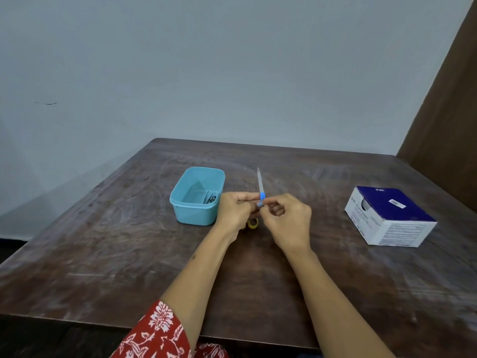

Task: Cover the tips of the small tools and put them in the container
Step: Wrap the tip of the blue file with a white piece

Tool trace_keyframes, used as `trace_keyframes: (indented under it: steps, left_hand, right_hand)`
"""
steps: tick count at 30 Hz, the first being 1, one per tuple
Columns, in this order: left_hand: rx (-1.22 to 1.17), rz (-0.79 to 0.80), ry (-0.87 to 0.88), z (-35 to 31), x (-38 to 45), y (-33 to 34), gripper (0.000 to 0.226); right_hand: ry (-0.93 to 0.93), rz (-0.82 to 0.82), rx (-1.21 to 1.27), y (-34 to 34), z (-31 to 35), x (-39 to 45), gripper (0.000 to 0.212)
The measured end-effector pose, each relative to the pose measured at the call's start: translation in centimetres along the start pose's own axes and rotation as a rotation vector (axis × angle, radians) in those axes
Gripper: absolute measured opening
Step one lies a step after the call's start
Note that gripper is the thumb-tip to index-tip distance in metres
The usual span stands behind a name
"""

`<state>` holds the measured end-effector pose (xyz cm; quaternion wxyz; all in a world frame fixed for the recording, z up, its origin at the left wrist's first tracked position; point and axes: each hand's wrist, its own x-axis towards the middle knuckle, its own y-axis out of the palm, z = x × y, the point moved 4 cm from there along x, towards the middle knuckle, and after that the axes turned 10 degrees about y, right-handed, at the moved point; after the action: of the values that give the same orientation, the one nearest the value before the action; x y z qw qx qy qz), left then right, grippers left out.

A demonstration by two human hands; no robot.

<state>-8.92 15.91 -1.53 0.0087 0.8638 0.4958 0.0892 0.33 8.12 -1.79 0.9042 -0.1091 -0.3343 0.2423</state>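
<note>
While the tool [260,186] stands upright between both hands just right of the tub [197,196], its blue cap [262,196] sits low on the shaft, pinched there. Sliding the cap squarely along the shaft, with the steel held steady, should seat it without bending. Left hand [233,211] has its grip curled around the lower end; right hand [286,219] pinches at the cap, knuckles raised, both wrists lifted off the bench [103,241]. More tools [210,197] lie in the tub. A box [389,218] sits well apart.

Both hands [263,215] meet, fingers [271,201] curled, pinching.
</note>
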Motion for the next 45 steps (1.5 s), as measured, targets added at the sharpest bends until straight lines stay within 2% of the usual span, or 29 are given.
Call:
trace_keyframes:
  steps: [4, 9, 15, 18, 22, 27, 31, 36, 41, 45]
  left_hand:
    - [-0.019, 0.041, -0.029, 0.09, -0.46, 0.65, 0.023]
    - [0.026, -0.042, -0.004, -0.08, -0.32, -0.09, 0.025]
    - [-0.035, -0.021, 0.012, -0.32, -0.52, 0.46, 0.02]
    - [0.011, -0.061, 0.017, -0.4, -0.53, 0.21, 0.017]
    - [-0.029, -0.033, -0.011, -0.47, -0.86, 0.75, 0.017]
    - [-0.01, -0.084, 0.014, -0.66, -0.72, 0.32, 0.016]
    - [-0.043, -0.031, -0.012, -0.75, -1.01, 0.68, 0.016]
    - [-0.036, -0.071, 0.012, -0.86, -0.92, 0.36, 0.017]
    - [-0.057, -0.023, -0.002, -0.76, -0.99, 0.53, 0.018]
    - [-0.057, -0.047, 0.022, -0.8, -0.88, 0.47, 0.018]
  right_hand:
    - [-0.001, -0.053, 0.043, -0.49, 0.19, 0.1, 0.016]
    - [0.049, 0.036, 0.019, 0.11, -0.06, -0.13, 0.015]
    - [0.06, 0.002, 0.084, -0.28, -0.05, 0.01, 0.02]
    - [0.052, 0.031, 0.052, -0.04, 0.08, -0.1, 0.024]
    - [0.064, -0.007, 0.119, -0.5, 0.35, 0.09, 0.037]
    - [0.108, 0.07, 0.077, -0.49, 0.52, -0.06, 0.04]
    - [0.088, 0.043, 0.143, -0.7, 0.54, 0.04, 0.044]
    - [0.041, 0.064, 0.078, -0.07, 0.2, -0.02, 0.027]
    - [-0.04, 0.001, -0.013, -0.12, 0.1, 0.26, 0.023]
    - [-0.027, 0.006, 0.018, -0.27, 0.24, 0.13, 0.02]
